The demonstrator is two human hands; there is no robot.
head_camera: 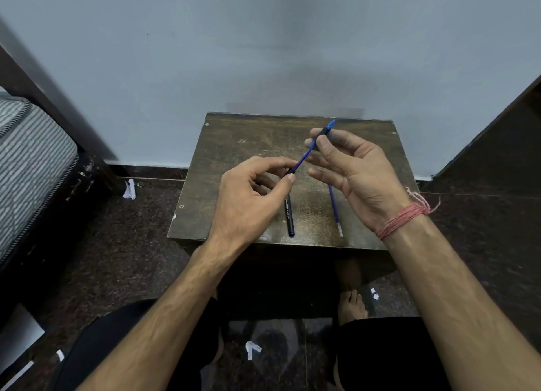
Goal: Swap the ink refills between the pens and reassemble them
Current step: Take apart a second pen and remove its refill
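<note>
1. Blue refill (pixel 303 159) spans the gap between both hands, held in the air above the small wooden table (pixel 234 156), tilted up toward the far right corner.
2. Right hand (pixel 355 174): thumb and forefinger pinch the black grip section with blue tip (pixel 325 130); other fingers loose and spread. How far the refill sits inside that section can't be told.
3. Left hand (pixel 248 197): thumb and forefinger pinch a dark piece at the refill's lower end (pixel 291 171); what that piece is can't be made out, fingers cover most of it.
4. Black pen barrel (pixel 289 215) lies on the table near the front edge, upper end hidden under the left hand. Printed text too small to read reliably.
5. Second blue refill (pixel 335 210) lies just right of the barrel, apart from it, metal tip toward the front edge; upper end hidden behind the right palm.
6. Red thread wristband (pixel 402 216) on the right wrist.
</note>
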